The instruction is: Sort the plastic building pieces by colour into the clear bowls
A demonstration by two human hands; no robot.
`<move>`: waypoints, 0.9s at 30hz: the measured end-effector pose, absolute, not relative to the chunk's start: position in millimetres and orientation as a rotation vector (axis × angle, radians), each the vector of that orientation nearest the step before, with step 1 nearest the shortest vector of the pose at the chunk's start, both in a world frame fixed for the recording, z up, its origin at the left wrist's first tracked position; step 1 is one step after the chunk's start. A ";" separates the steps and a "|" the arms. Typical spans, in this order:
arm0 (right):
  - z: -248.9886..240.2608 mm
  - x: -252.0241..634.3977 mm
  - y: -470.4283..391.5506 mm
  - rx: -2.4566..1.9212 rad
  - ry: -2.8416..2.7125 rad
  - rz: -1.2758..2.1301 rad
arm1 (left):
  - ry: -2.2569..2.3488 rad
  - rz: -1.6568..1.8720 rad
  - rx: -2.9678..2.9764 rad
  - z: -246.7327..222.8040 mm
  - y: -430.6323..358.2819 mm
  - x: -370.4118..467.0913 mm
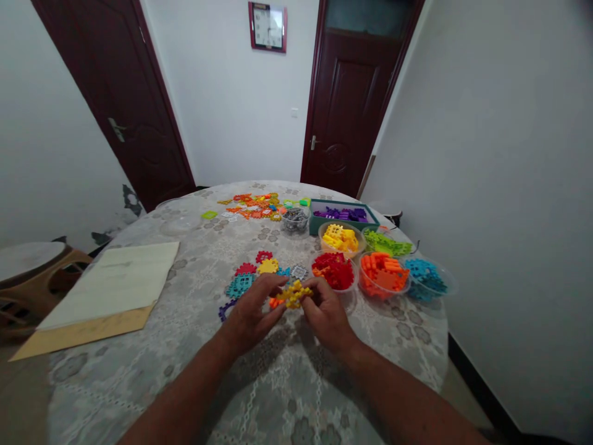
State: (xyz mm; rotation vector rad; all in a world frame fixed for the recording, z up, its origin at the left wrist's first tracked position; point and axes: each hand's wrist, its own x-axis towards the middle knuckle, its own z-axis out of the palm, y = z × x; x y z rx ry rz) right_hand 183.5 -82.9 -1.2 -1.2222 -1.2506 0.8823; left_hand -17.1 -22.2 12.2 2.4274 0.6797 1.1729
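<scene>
Head view: we have a bumpy yellow plastic toy with toothed edges [294, 295] up between our fingertips, over the pale flowery tablecloth [296, 395]. It looks like more than one flat bit put together, we think, but we cannot tell if every tooth is pushed in tight. A small bright orange plastic piece [275, 303] peeks out close to our left fingers.

Just past our left fingers lie flat toothed pieces that are not in our hands: a teal square one [239, 285], two red ones, a yellow one [267, 266] and a dark purple one [227, 309]. A gray-and-white one [299, 272] is just beyond our right fingers. We cannot tell if any of these are hooked to each other. Lots more are waiting to the right of our right fingers: red pieces [332, 270], orange pieces [383, 275] and blue pieces [425, 278], all in clear round bowls. Farther off is a green box [315, 224] with purple bits.

Our left hand [252, 312] curls in, fingers on top and thumb low, pinching the yellow toy's left end. Our right hand [330, 318] pinches its right end, fingers bent. Both arms reach forward and lean in to meet.
</scene>
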 end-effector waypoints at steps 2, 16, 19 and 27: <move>11.0 193.7 -83.6 -1.249 -1.241 0.827 | 0.802 1.227 2.477 4.7 -12.0 -28.4; 83.5 332.4 52.1 -2.146 -1.564 -0.055 | 1.564 1.169 2.411 -43.4 57.6 -83.3; 78.4 333.5 62.3 -2.214 -1.577 -0.064 | 1.612 1.001 2.422 -43.2 53.0 -80.3; 82.7 273.7 45.0 -1.839 -1.906 -0.235 | 1.735 0.756 2.436 -36.6 47.8 -75.9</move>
